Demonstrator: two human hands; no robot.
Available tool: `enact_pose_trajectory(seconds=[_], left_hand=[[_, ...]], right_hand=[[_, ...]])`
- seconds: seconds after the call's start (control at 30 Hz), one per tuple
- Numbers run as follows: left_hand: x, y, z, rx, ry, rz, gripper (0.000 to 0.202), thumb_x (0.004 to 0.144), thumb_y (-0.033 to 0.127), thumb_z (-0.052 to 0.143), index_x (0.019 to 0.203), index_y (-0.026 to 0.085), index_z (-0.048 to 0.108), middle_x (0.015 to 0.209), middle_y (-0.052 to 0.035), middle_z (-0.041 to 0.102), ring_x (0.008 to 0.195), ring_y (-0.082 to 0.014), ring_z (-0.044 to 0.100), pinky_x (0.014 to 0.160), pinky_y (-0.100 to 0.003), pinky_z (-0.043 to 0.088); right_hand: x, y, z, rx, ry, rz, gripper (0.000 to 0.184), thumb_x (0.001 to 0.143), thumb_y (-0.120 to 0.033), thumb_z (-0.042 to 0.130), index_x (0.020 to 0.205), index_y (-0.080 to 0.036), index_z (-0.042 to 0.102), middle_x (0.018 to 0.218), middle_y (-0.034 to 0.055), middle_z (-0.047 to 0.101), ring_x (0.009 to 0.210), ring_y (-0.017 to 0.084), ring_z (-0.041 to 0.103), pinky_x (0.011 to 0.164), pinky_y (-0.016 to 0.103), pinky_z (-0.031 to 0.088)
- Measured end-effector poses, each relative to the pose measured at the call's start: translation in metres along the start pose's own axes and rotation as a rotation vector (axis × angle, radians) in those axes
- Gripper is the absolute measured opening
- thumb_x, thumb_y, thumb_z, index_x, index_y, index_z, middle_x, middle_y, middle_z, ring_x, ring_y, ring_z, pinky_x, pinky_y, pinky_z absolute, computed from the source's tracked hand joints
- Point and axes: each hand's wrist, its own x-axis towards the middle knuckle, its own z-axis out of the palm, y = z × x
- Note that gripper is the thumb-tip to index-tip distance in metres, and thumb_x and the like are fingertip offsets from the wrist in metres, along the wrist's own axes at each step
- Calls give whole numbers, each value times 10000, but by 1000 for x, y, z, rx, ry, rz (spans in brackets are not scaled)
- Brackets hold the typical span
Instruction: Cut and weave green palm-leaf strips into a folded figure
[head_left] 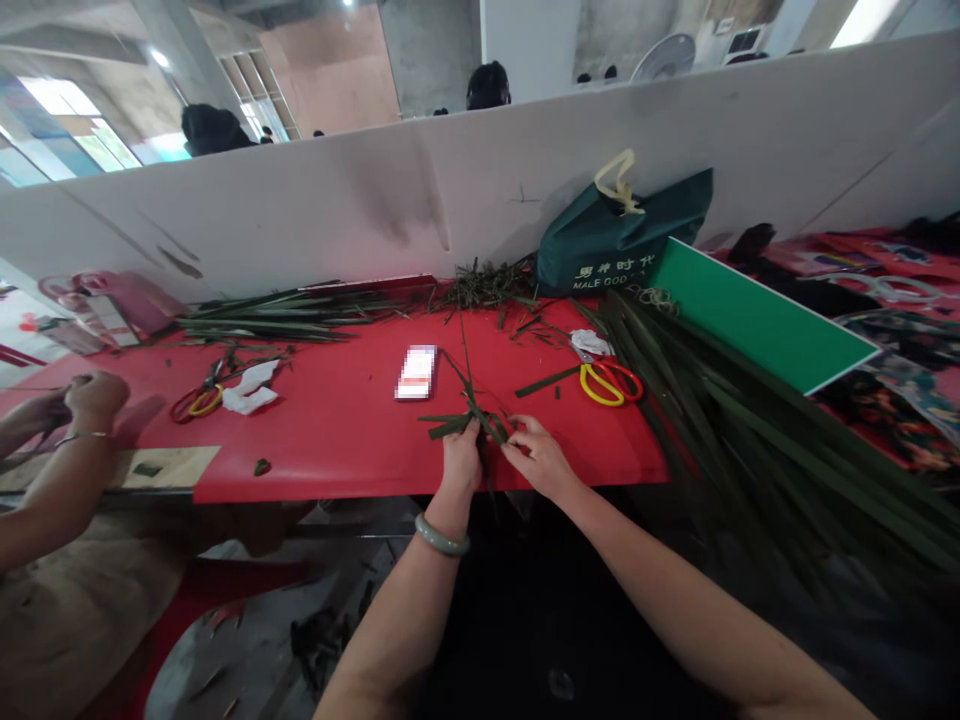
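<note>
Between my two hands, over the front edge of the red table (pixel 345 440), is a partly woven piece of green leaf strips (pixel 477 408), with strip ends sticking out to several sides. My left hand (pixel 463 455) is closed on its lower left part, and a jade-coloured bangle circles that wrist. The bent fingers of my right hand (pixel 538 455) pinch a strip at the piece's right side. A phone (pixel 417 372) lies just beyond my left hand. To the right rest scissors (pixel 606 383) with red and yellow handles, near a loose cut strip (pixel 549 383).
Long leaves (pixel 720 430) are heaped at the right beside a green board (pixel 765 315) and a dark green bag (pixel 622 235). More leaves (pixel 277 315) and scraps (pixel 491 285) lie along the white partition (pixel 300 220). At left are a co-worker's hands (pixel 94 400) and other scissors (pixel 201 397).
</note>
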Motion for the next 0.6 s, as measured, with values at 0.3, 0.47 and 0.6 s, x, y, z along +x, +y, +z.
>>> enact_pose_trajectory(seconds=[0.3,0.47,0.6], left_hand=[[0,4,1,64,38,-14,121,617,237,589,619,119,565,572,-11,578,505,-98,506,538,-233,403],[1,-3,0,34,23,27,126,615,240,595,641,118,569,616,-15,592,543,-106,528,584,-248,427],[2,-9,-3,37,-16,69,128,631,241,591,685,126,592,704,-26,619,638,-122,552,658,-259,442]], right_hand=[[2,5,1,-53,26,47,192,726,-263,469,578,-205,577,1036,47,575,876,172,557,748,303,416],[3,-1,5,-33,21,76,198,744,-250,445,591,-204,561,953,44,593,874,167,548,766,294,399],[8,-6,10,-84,-8,67,208,777,-261,410,641,-202,556,822,35,575,774,152,541,697,273,394]])
